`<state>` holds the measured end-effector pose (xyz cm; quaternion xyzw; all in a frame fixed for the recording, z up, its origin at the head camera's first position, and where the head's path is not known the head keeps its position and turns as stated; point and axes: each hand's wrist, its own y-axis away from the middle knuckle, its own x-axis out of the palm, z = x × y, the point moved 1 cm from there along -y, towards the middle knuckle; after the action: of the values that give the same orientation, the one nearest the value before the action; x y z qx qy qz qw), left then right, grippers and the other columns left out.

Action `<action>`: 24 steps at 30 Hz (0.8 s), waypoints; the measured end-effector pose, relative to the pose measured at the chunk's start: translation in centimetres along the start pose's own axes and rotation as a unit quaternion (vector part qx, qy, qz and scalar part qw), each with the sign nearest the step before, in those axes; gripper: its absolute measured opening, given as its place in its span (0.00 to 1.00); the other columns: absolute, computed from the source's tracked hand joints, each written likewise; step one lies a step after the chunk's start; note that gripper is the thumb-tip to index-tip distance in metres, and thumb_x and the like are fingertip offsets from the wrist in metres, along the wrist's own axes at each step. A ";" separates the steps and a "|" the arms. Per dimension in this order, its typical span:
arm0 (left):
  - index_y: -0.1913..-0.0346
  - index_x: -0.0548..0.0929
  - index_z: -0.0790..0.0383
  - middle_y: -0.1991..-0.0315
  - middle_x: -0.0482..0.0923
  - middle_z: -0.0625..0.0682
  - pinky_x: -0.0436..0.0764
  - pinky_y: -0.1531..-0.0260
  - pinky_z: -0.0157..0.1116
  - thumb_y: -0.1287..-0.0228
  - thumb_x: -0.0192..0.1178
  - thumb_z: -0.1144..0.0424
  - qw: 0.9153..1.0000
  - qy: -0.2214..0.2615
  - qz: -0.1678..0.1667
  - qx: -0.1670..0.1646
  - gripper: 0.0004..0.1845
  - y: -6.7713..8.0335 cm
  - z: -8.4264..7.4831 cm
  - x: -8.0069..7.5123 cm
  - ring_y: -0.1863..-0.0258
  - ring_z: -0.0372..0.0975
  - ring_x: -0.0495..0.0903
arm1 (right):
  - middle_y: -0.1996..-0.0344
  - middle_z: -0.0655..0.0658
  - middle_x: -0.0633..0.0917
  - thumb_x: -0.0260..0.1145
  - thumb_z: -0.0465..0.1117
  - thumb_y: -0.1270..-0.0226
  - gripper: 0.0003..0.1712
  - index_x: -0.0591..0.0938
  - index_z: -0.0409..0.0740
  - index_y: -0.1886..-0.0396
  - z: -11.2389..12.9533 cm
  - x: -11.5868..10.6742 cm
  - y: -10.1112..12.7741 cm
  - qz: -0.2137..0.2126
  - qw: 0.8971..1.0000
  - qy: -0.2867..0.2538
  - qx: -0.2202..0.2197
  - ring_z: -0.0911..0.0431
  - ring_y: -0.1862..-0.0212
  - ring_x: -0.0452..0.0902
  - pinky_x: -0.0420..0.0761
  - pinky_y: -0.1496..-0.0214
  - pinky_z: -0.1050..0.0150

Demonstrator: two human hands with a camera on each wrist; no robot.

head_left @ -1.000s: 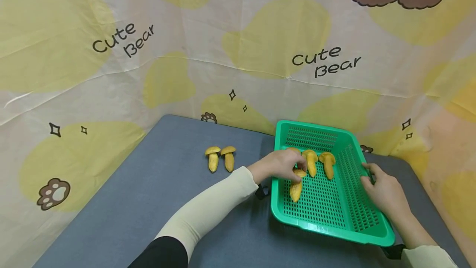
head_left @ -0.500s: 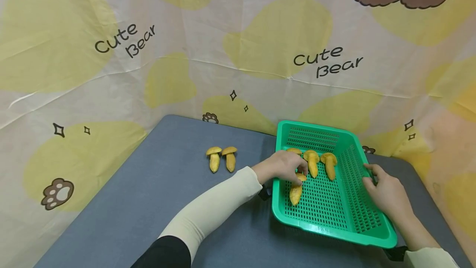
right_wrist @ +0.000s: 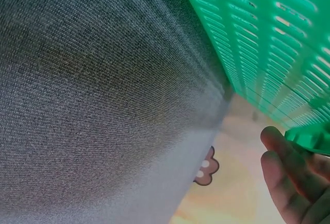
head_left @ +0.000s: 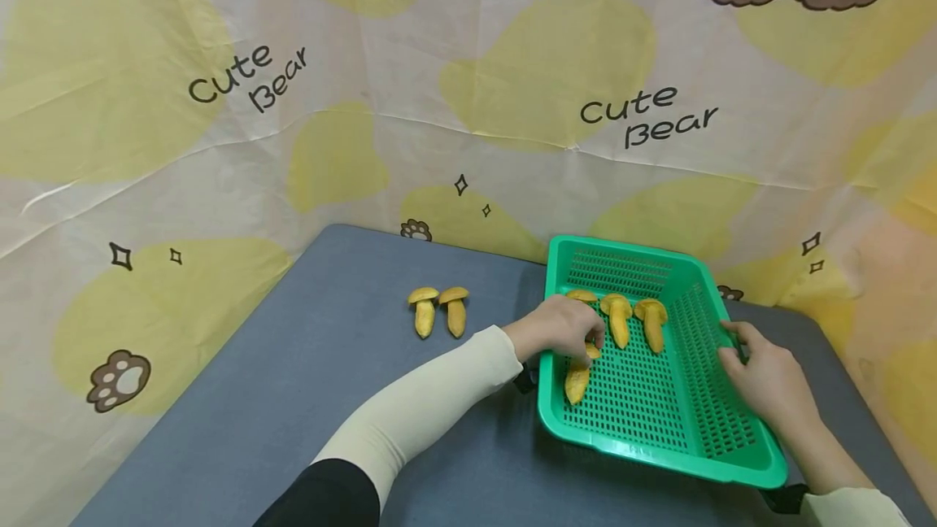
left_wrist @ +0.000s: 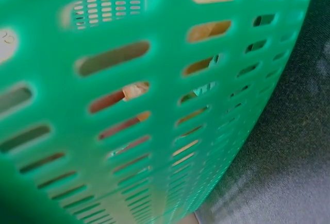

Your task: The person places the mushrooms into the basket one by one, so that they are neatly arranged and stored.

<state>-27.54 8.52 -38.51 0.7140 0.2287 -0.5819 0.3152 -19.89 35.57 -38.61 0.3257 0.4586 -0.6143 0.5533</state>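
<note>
On the grey desk [head_left: 293, 397], nearest the viewer, a green slotted basket [head_left: 659, 446] sits at the right, its left wall standing between the left wrist and the basket floor. The left hand [head_left: 560, 330] reaches over that wall, its grip closed in a pinch on the cap of a yellow mushroom [head_left: 577, 381] that lies on the basket floor by the left wall. The right hand [head_left: 764, 385] has its grip curled over the basket's right rim, thumb inside. Farther back in the basket lie three more mushrooms [head_left: 619, 317] in a row. Well to the left, two mushrooms [head_left: 440, 310] lie side by side on the desk. A bear-print curtain [head_left: 293, 104] stands behind.
</note>
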 end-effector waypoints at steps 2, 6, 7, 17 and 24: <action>0.61 0.82 0.33 0.68 0.76 0.30 0.72 0.70 0.26 0.45 0.69 0.46 1.000 -0.004 0.002 -0.005 0.09 0.0 0.0 0.0 0.69 0.25 0.73 | 0.88 0.48 0.69 0.47 0.45 0.25 0.27 0.67 0.36 0.33 0.0 0.0 0.0 0.000 1.000 0.000 0.001 0.59 0.90 0.56 0.59 0.88 0.64; 0.61 0.82 0.33 0.67 0.76 0.30 0.72 0.69 0.26 0.46 0.69 0.46 1.000 -0.003 0.004 -0.010 0.09 0.0 -0.1 -0.1 0.69 0.24 0.73 | 0.84 0.47 0.71 0.48 0.46 0.25 0.27 0.68 0.36 0.33 -0.1 0.0 0.0 0.000 1.000 -0.001 0.003 0.59 0.89 0.56 0.59 0.88 0.64; 0.61 0.82 0.34 0.66 0.76 0.30 0.72 0.68 0.26 0.46 0.70 0.46 1.000 -0.001 0.005 -0.010 0.09 0.0 -0.2 -0.1 0.68 0.24 0.73 | 0.84 0.47 0.72 0.48 0.46 0.25 0.27 0.67 0.36 0.33 -0.1 0.0 0.0 0.001 1.000 -0.002 0.003 0.59 0.89 0.56 0.59 0.88 0.64; 0.62 0.82 0.33 0.65 0.77 0.30 0.72 0.67 0.26 0.47 0.71 0.46 1.000 -0.001 0.018 -0.025 0.10 -0.1 -0.3 -0.3 0.67 0.24 0.73 | 0.81 0.46 0.73 0.49 0.45 0.25 0.26 0.68 0.36 0.33 -0.1 -0.1 -0.1 -0.005 1.000 -0.003 -0.001 0.59 0.90 0.56 0.59 0.88 0.64; 0.61 0.82 0.32 0.64 0.78 0.29 0.73 0.69 0.26 0.48 0.71 0.45 0.998 -0.018 0.035 -0.038 0.11 -0.4 -0.4 -0.2 0.68 0.25 0.73 | 0.80 0.45 0.75 0.49 0.45 0.26 0.26 0.69 0.36 0.34 -0.2 0.0 -0.2 -0.004 1.000 -0.002 -0.001 0.59 0.90 0.56 0.59 0.88 0.64</action>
<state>-27.60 9.05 -38.33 0.6980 0.2201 -0.5745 0.3664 -20.10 35.74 -38.66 0.3220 0.4592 -0.6172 0.5518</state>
